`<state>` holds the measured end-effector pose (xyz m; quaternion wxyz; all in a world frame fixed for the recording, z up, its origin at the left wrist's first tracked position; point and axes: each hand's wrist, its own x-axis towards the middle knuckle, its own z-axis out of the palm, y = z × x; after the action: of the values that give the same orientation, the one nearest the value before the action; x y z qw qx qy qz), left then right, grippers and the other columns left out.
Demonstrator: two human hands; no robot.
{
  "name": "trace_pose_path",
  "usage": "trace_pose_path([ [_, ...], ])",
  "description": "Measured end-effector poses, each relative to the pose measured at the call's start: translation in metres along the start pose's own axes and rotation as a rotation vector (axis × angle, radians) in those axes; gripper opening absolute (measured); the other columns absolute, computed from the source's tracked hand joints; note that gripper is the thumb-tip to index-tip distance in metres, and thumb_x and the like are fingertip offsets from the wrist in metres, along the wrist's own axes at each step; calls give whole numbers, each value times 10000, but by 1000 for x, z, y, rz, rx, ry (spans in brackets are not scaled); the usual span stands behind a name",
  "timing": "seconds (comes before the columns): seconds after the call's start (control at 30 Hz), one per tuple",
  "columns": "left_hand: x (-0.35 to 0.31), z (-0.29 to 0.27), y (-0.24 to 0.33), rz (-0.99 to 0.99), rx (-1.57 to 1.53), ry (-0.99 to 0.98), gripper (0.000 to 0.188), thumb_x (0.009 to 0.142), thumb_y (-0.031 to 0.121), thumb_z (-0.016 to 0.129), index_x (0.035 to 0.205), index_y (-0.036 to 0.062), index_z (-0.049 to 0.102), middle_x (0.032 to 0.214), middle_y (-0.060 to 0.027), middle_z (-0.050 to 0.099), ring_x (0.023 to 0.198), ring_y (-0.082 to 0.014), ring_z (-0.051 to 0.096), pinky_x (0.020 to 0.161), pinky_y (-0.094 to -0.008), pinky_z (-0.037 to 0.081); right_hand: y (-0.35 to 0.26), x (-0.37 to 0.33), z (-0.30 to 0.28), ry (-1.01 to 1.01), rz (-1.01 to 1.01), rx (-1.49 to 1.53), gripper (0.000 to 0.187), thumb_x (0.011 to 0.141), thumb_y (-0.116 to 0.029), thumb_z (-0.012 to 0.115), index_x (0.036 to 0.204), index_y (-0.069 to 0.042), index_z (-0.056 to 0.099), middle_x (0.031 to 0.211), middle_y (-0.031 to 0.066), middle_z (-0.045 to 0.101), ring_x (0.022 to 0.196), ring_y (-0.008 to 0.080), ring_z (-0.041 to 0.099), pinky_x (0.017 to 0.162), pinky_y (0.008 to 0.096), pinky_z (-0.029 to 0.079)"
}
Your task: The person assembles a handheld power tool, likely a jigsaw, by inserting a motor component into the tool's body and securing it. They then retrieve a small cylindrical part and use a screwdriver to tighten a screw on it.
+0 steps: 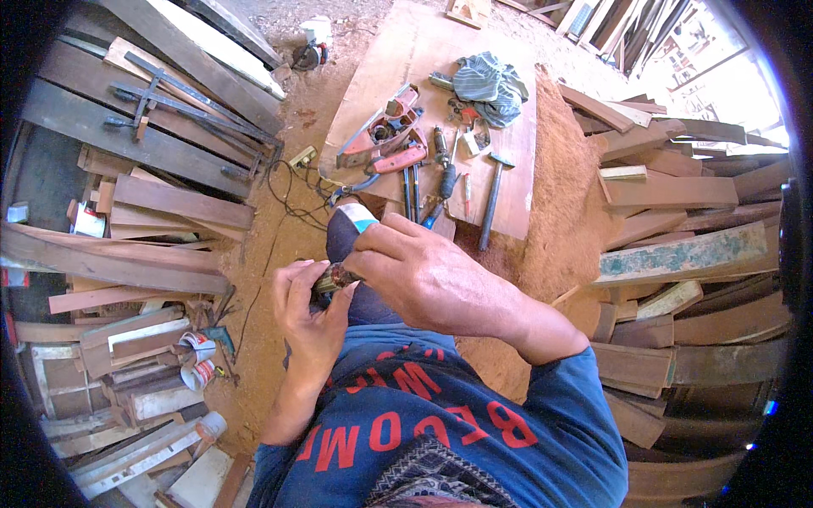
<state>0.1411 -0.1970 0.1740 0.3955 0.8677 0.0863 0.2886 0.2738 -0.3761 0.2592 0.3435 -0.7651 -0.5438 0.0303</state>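
Observation:
In front of my lap, my left hand [306, 311] is closed, fingers and thumb wrapped around a short, dark, mottled rod-like piece [339, 278]. Its exact kind cannot be made out. My right hand [423, 269] is also closed, its fingertips pinching the other end of this piece, so both hands meet on it. The back of the right hand hides part of what its fingers hold. Just beyond the right knuckles, a white and light-blue band [359, 217] shows against dark blue cloth over my leg.
Ahead lies a plywood sheet [364, 93] bearing a red power tool [398, 157], a hammer [494, 203], a black-handled tool [444, 161] and a crumpled striped cloth [489, 85]. Stacked boards [677, 190] line the right, more timber [169, 203] the left. A cord [284, 190] crosses the sawdust-covered ground.

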Motion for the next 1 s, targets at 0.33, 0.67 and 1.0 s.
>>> trace_pose_path([
  [0.33, -1, 0, -3, -22, -14, -6, 483, 747, 18, 926, 1188, 31, 730, 1137, -166, 659, 1090, -365, 677, 942, -442, 557, -8, 5, -10, -69, 94, -110, 244, 892, -161, 805, 1074, -24, 719, 928, 115, 628, 911, 339, 645, 776, 463, 558],
  [0.67, 2, 0, 1, -24, -38, 11, 483, 741, 10, 927, 1180, 45, 728, 1116, -152, 668, 1065, -354, 682, 913, -430, 558, -4, 11, -7, 7, -29, -3, 283, 888, -191, 834, 1091, -33, 716, 962, 128, 632, 931, 354, 652, 809, 478, 555],
  [1.0, 4, -1, -1, 29, -40, 43, 476, 744, 24, 934, 1170, 40, 721, 1081, -145, 682, 1042, -354, 686, 895, -435, 554, -9, 12, -10, -21, -14, -31, 278, 899, -182, 828, 1109, -38, 717, 985, 130, 649, 967, 359, 663, 838, 461, 555],
])
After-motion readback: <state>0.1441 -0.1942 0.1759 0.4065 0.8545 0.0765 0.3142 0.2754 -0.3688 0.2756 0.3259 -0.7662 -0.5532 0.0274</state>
